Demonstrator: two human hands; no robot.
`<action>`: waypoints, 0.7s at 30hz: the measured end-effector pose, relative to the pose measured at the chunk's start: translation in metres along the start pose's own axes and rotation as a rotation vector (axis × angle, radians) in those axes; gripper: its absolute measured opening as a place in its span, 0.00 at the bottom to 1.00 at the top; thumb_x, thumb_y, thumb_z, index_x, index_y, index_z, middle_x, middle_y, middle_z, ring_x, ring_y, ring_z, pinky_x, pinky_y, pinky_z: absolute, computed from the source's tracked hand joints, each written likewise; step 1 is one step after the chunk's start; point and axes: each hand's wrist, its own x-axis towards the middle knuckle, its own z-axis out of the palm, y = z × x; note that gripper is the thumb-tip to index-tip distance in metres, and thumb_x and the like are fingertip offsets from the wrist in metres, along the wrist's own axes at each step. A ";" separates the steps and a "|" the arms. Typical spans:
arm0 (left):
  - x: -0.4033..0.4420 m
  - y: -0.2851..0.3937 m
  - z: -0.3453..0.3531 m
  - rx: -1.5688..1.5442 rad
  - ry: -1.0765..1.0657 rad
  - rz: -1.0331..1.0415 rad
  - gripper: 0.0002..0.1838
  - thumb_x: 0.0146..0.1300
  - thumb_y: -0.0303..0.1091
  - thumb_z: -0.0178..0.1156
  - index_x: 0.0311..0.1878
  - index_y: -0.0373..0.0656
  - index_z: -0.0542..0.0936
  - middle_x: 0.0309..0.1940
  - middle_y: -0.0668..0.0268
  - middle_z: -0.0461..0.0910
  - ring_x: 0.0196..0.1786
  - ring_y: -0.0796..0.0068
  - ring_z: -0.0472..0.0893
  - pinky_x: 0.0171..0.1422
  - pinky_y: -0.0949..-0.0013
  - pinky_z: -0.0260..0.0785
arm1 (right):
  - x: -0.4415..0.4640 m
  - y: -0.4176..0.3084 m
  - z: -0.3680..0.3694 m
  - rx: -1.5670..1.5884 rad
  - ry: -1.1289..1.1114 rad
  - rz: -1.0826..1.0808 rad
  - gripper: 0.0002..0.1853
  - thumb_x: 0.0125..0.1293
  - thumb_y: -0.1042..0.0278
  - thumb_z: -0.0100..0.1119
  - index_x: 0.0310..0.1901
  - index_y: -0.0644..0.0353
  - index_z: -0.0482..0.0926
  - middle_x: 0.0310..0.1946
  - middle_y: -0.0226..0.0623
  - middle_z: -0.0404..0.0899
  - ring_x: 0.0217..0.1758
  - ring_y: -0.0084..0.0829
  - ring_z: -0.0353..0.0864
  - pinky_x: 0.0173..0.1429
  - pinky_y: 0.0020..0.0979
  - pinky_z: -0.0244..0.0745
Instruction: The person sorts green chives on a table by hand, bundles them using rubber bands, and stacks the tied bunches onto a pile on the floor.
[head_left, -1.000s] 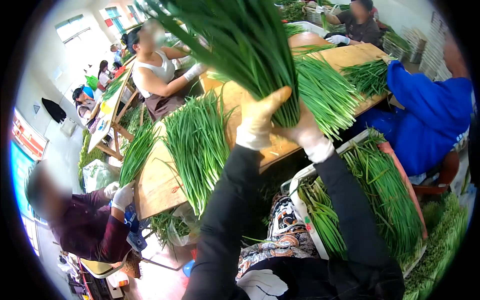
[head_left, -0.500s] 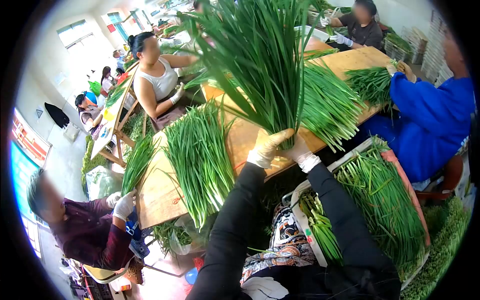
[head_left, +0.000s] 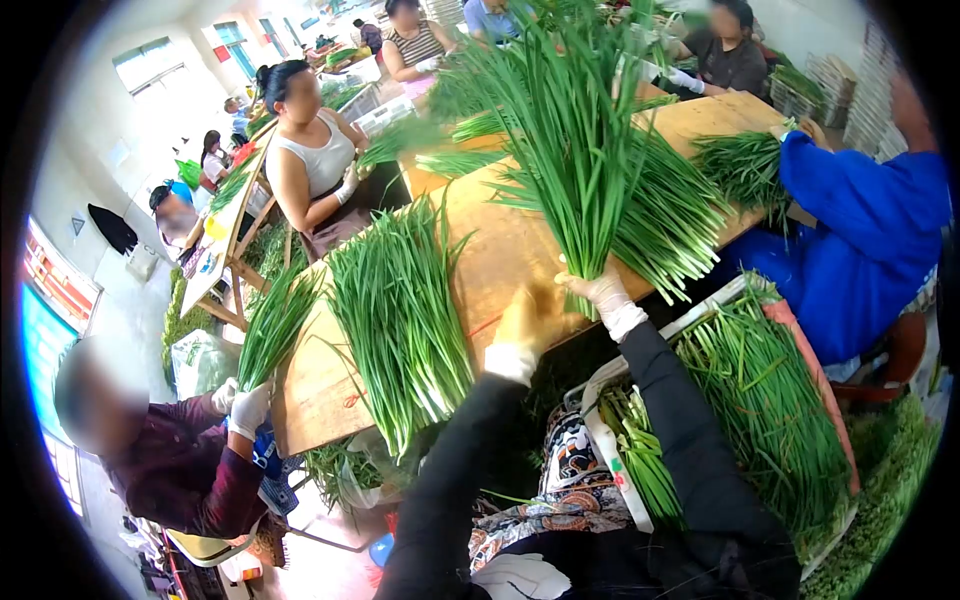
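My right hand (head_left: 602,292), in a pale glove, is closed round the lower stems of an upright bunch of green stalks (head_left: 580,190). Just left of it, my left hand (head_left: 530,318), in a yellowish glove, is smeared by motion and apart from the stems; its fingers cannot be made out. One pile of long green stalks (head_left: 395,310) lies on the wooden table (head_left: 500,245) to the left. Another pile (head_left: 665,215) lies behind the held bunch, its white ends toward me.
A crate of green stalks (head_left: 765,400) stands at my right. A co-worker in blue (head_left: 865,240) sits beyond it. At the left a co-worker in maroon (head_left: 185,460) holds stalks (head_left: 275,325). A co-worker in a white top (head_left: 320,165) stands across the table.
The bunch has come down and stands more upright, its leaves further right. My left hand has let go of the stems and moved down and away; my right hand still grips them.
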 end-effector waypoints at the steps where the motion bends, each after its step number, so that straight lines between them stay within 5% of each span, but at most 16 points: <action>1: -0.007 -0.018 -0.010 0.477 -0.013 0.131 0.29 0.39 0.35 0.72 0.45 0.38 0.71 0.41 0.58 0.76 0.40 0.73 0.76 0.42 0.73 0.71 | 0.007 0.012 -0.001 -0.104 0.021 -0.117 0.13 0.55 0.67 0.60 0.41 0.62 0.75 0.31 0.34 0.78 0.28 0.27 0.77 0.33 0.25 0.74; 2: -0.026 -0.022 -0.007 0.500 0.046 0.081 0.21 0.42 0.37 0.71 0.37 0.38 0.75 0.26 0.64 0.79 0.29 0.77 0.76 0.39 0.75 0.70 | 0.006 0.009 0.000 -0.105 0.026 -0.117 0.13 0.55 0.67 0.60 0.41 0.62 0.75 0.31 0.34 0.78 0.28 0.27 0.77 0.33 0.25 0.74; 4: -0.040 -0.041 -0.002 0.680 0.075 0.037 0.19 0.46 0.37 0.69 0.37 0.36 0.76 0.27 0.60 0.79 0.30 0.76 0.77 0.37 0.74 0.70 | -0.002 0.000 0.003 0.310 -0.050 0.435 0.14 0.55 0.68 0.60 0.42 0.65 0.74 0.34 0.38 0.79 0.27 0.26 0.77 0.30 0.24 0.73; 5: -0.041 -0.048 0.001 0.697 0.097 0.085 0.18 0.47 0.37 0.68 0.37 0.36 0.75 0.27 0.61 0.79 0.29 0.77 0.77 0.36 0.74 0.70 | -0.009 -0.019 0.008 0.309 -0.030 0.540 0.15 0.55 0.69 0.60 0.42 0.68 0.74 0.35 0.40 0.79 0.28 0.25 0.77 0.31 0.25 0.74; 7: -0.043 -0.053 0.001 0.714 0.122 0.134 0.18 0.47 0.37 0.67 0.37 0.36 0.75 0.27 0.61 0.80 0.28 0.78 0.77 0.34 0.75 0.69 | -0.013 -0.018 0.012 0.408 -0.010 0.576 0.15 0.55 0.68 0.59 0.42 0.68 0.75 0.35 0.41 0.79 0.29 0.25 0.78 0.31 0.25 0.74; 12: -0.046 -0.037 -0.001 0.292 0.030 -0.148 0.16 0.50 0.37 0.65 0.35 0.35 0.75 0.24 0.63 0.79 0.23 0.81 0.75 0.27 0.79 0.67 | -0.022 -0.027 0.014 0.453 -0.012 0.594 0.16 0.55 0.66 0.61 0.42 0.66 0.75 0.33 0.40 0.79 0.29 0.25 0.78 0.32 0.25 0.75; 21: -0.054 -0.033 -0.010 0.031 -0.061 -0.141 0.12 0.63 0.37 0.51 0.38 0.35 0.73 0.23 0.67 0.78 0.21 0.83 0.72 0.24 0.82 0.61 | -0.024 -0.016 0.011 0.536 -0.060 0.584 0.17 0.55 0.64 0.61 0.43 0.64 0.74 0.35 0.37 0.78 0.32 0.28 0.78 0.36 0.28 0.76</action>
